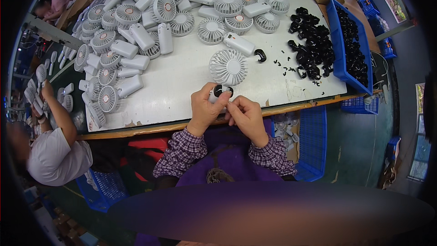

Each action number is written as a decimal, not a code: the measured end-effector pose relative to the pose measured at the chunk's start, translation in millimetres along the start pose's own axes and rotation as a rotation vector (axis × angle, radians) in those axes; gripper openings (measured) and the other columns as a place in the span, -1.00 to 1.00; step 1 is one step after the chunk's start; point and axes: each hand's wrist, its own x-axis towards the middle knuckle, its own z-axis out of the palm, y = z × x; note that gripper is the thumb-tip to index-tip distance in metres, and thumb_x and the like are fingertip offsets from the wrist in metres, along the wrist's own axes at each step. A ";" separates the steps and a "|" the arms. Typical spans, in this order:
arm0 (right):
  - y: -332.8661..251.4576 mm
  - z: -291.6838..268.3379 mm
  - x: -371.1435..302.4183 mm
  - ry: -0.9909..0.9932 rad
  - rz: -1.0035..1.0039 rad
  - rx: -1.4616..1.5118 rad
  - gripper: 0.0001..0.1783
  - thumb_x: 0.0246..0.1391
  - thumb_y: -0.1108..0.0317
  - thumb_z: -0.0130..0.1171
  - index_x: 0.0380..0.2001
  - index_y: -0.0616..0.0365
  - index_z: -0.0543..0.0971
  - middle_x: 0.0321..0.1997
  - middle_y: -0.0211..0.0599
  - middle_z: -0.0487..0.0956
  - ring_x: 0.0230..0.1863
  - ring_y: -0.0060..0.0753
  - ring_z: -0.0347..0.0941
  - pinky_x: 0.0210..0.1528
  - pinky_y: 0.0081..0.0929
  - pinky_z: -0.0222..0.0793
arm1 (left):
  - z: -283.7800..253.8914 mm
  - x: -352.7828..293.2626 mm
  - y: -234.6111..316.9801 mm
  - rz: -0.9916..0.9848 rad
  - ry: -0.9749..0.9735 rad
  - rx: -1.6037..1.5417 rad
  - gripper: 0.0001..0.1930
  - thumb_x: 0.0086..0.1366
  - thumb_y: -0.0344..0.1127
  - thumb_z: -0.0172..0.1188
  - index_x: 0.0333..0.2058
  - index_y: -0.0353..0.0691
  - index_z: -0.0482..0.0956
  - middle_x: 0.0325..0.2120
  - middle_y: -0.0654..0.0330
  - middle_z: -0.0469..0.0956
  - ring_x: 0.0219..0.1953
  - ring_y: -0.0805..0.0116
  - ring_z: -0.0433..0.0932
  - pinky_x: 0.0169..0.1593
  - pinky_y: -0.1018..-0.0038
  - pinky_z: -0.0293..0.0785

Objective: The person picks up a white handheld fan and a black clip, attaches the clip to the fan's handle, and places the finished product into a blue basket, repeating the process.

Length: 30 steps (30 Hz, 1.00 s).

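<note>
Pieces (354, 41), black and curved, fill the blue bin (337, 45) at the right edge of the bench (168, 86) in your head view; white parts (286, 132) lie in the blue mesh basket (312, 139) beside your right sleeve. Your left hand (203, 105) grips a smooth white handle (212, 94) topped with black, near a round ribbed fan head (228, 67). Your right hand (248, 117) has fingertips pinched narrow beside it; what they hold, I cannot tell.

Tabletop (173, 84): 1. On it: heaped fans (126, 14), dozens, overlapped, uncountable; black pieces (314, 48), likewise; lone black piece (261, 55), 1. Near edge: held fan (229, 67), 1; hands (203, 108), 2. Right edge: blue bin (337, 41), 1.
</note>
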 end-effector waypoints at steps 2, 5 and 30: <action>1.8 -6.8 -2.3 0.001 0.019 0.019 -0.85 0.15 0.41 0.11 -0.46 0.26 0.47 -0.59 -0.38 0.52 -0.62 -0.72 0.38 -0.59 -0.75 0.26 | -1.1 0.0 -5.0 0.026 0.003 0.026 -0.75 0.11 -0.24 0.30 -0.41 -0.32 0.53 -0.63 0.25 0.53 -0.59 0.56 0.44 -0.50 0.58 0.36; 18.7 -32.7 3.7 0.005 0.055 0.229 -0.77 0.12 0.41 0.12 -0.17 0.28 0.45 -0.31 -0.26 0.57 -0.39 -0.58 0.50 -0.42 -0.67 0.41 | -1.2 -1.1 -9.7 -0.085 -0.049 -0.058 -0.75 0.15 -0.23 0.27 -0.38 -0.33 0.52 -0.66 0.23 0.50 -0.59 0.53 0.48 -0.53 0.59 0.39; 13.9 -35.9 -14.5 -0.192 -0.060 0.804 -0.33 0.12 0.04 0.07 0.13 0.32 0.21 0.02 -0.03 0.39 -0.02 0.00 0.46 0.09 -0.07 0.39 | 32.5 -35.4 33.9 -0.889 -0.668 -1.357 -0.61 0.24 -0.19 -0.05 -0.25 -0.53 0.42 -0.73 -0.03 0.37 -0.86 0.31 0.25 -0.83 0.52 0.21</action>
